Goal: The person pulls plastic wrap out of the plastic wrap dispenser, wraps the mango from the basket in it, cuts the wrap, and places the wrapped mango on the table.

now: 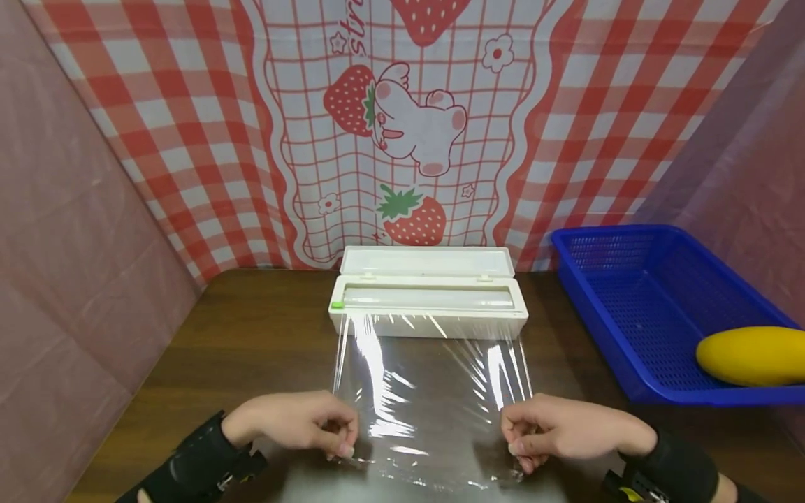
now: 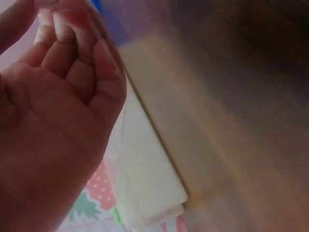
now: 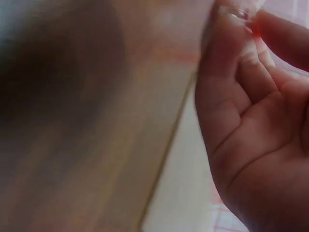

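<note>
A sheet of clear plastic wrap stretches from a white dispenser box toward the near side of the table. My left hand pinches the sheet's near left corner between thumb and fingers. At the near right corner, my right hand pinches the wrap in the same way. The dispenser's lid stands raised at the back, and the wrap roll shows inside. A small green piece sits at the box's left front rim. In the left wrist view, the box lies beyond the palm.
On the right stands a blue plastic basket with a yellow oblong object in it. A red-and-white checked strawberry cloth hangs behind the brown wooden table. Pink cloth hangs at the left side.
</note>
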The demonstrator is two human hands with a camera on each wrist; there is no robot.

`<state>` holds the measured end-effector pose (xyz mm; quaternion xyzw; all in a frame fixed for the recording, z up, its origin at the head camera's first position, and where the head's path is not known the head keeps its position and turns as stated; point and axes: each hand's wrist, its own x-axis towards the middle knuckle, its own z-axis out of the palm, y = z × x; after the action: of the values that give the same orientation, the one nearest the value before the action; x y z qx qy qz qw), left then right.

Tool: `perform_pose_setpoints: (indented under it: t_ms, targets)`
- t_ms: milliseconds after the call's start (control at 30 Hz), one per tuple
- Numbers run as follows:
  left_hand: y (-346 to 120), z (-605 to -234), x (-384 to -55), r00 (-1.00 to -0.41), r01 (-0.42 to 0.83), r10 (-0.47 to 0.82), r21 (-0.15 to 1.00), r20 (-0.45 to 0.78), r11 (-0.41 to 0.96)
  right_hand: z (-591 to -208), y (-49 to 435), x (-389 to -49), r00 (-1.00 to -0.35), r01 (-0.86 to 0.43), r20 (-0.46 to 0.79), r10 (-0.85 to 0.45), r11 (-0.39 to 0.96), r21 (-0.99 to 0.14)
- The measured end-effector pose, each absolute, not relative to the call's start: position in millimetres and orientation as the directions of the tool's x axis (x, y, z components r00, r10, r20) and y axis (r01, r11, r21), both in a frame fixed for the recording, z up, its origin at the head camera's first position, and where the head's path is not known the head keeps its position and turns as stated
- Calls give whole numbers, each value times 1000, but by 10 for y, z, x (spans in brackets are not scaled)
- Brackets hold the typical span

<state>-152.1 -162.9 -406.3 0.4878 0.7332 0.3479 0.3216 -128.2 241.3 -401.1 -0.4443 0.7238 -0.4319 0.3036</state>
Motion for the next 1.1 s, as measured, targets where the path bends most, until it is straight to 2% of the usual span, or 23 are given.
perform_pose_setpoints:
  t_ms: [167,333,667,900,1000,1100]
  targets:
    - [-1619,-4152,-1533,-313,502,934,804,-173,317,-4155,2436,-1252,-447,-385,-71,-892,263,-885]
    - [-1582,-4229,-1538,-322,514,925,784,-199,348,-4307,2436,-1225,-454,-519,-34,-890,296,-802]
    - [-1569,-4301,-1518,-397,553,892,719,-217,421,-4348,2463,-1219,-459,-559,-3,-889,291,-776]
    - [-1565,-4263,-1523,-336,627,927,696,-163,350,-4237,2514,-1150,-438,-572,-41,-898,313,-758]
    - [-1551,-4261,-1520,-311,686,942,657,-125,313,-4102,2546,-1096,-441,-633,-31,-897,335,-698]
    - [-1532,-4265,-1508,-313,721,945,624,-96,302,-3891,2606,-1051,-470,-674,-8,-882,365,-642]
